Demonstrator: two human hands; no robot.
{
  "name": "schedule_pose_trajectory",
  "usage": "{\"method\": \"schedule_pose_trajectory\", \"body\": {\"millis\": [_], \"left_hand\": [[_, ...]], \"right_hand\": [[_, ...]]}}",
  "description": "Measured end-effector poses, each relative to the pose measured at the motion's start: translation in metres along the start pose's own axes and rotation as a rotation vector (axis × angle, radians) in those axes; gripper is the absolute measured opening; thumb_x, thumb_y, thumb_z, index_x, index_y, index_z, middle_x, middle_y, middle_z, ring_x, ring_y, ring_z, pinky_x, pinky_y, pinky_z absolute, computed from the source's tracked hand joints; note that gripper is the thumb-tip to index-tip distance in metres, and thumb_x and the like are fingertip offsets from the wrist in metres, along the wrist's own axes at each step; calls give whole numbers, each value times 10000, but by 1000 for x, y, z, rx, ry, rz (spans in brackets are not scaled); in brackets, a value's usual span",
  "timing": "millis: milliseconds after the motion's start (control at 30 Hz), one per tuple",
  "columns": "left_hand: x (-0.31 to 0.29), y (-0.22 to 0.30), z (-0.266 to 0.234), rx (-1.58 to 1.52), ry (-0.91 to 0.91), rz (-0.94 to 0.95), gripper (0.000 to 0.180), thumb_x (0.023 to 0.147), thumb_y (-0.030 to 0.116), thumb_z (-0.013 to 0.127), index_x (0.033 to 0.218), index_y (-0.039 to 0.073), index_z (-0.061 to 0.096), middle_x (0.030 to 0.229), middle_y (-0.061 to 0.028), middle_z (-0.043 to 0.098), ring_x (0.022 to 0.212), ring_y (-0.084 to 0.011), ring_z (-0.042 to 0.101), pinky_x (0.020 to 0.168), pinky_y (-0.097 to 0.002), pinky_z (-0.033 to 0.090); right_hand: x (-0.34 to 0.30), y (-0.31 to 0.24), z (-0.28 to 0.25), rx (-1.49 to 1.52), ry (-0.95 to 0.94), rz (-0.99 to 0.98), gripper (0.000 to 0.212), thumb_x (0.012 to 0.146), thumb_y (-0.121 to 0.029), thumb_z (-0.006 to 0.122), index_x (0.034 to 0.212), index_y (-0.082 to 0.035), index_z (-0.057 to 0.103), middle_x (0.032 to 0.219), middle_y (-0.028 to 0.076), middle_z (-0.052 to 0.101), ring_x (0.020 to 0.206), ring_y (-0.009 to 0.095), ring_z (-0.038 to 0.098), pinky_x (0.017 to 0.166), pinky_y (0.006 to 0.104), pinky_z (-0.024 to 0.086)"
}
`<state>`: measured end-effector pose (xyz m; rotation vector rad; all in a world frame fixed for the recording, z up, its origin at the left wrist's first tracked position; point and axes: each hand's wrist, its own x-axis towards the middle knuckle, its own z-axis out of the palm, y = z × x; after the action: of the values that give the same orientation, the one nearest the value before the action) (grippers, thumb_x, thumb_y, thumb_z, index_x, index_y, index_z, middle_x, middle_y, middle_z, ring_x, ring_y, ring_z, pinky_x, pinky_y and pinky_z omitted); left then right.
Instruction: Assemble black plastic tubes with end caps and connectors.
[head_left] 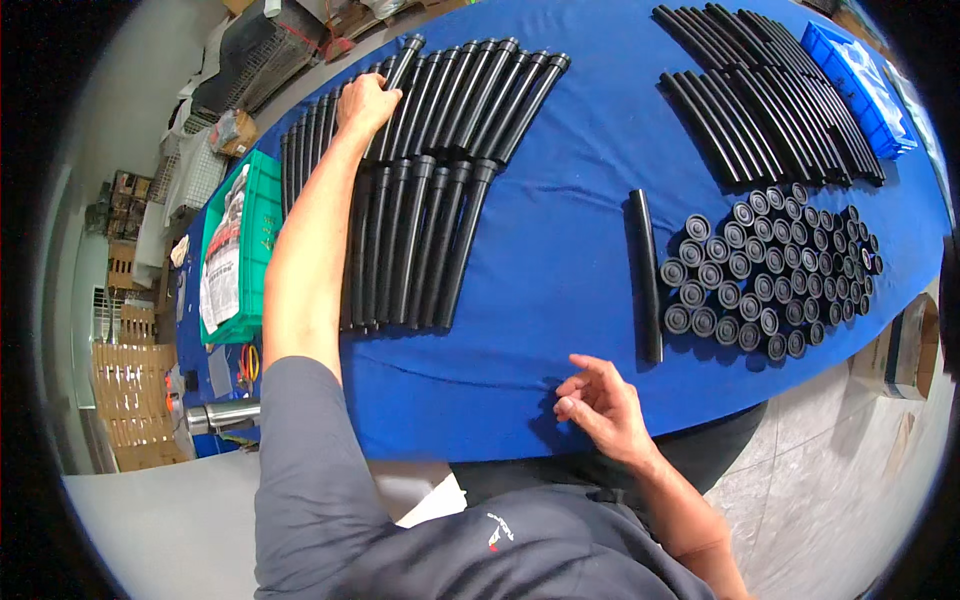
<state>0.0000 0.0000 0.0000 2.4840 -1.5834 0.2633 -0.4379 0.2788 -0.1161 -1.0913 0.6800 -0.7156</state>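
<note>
Landmark: the blue cloth-covered table (560,270); I place everything against it.

Left hand (365,103): stretched out to the table's far left part, fingers curled over a long black plastic tube with a flared collar at one end (400,72). I read this as a closed grasp on that tube, near its collared end.

Tube in hand, place: at the left edge of the far row of finished black tubes with collars (480,95), touching or just beside its neighbours.

Tube in hand, axis: long axis runs away from the body, leaning right; collared end points to the table's far edge, plain end back toward me.

Why so, my judgement: it lies parallel to the row, collars all one way, so the set stays tidy and easy to count.

Near row of black collared tubes (415,240): same lean, side by side, just on my side of the far row.

Right hand (600,405): at the table's near edge, fingers loosely bent, gripping nothing; fingertips rest on or just over the cloth.

Single plain black tube (646,275): lies alone, right of the table's middle, long axis near to far, just beside the caps.

Cluster of small round black caps (770,270): packed on the table's right part, near at hand for the right side.

Curved black tubes without collars (770,95): fanned on the far right.

Blue plastic bin (860,90): far right corner.

Green plastic crate (255,235): table's left end.
</note>
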Motion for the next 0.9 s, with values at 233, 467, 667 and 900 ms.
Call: {"method": "schedule_pose_trajectory", "body": {"millis": [233,467,667,900], "left_hand": [[16,20,34,33,-59,-86,380,818,300,679,1110,60,710,1147,-207,690,1098,-367,654,954,-470,512],[5,34,40,124,-56,-52,326,852,192,602,1106,12,699,1234,-222,649,1146,-413,624,969,-512,508],[5,21,46,131,4,-45,342,889,306,634,1062,17,687,1132,-223,685,1080,-407,651,912,-518,521],[6,15,49,130,62,20,416,901,398,654,1079,22,668,1117,-226,684,1062,-399,654,905,-508,522]], "right_hand": [[1,-5,-7,-18,-13,11,481,935,-37,661,1364,8,447,1000,106,675,819,124,667,714,275,563],[1,-10,-6,-46,-2,52,367,937,-60,672,1273,21,548,988,100,688,836,126,679,736,276,567],[3,-10,-4,-66,-12,49,299,947,-65,660,1220,31,588,978,98,693,824,126,684,743,275,568],[1,-3,-4,-58,-1,26,277,963,-80,638,1208,37,584,974,101,696,818,133,690,744,276,568]]}}
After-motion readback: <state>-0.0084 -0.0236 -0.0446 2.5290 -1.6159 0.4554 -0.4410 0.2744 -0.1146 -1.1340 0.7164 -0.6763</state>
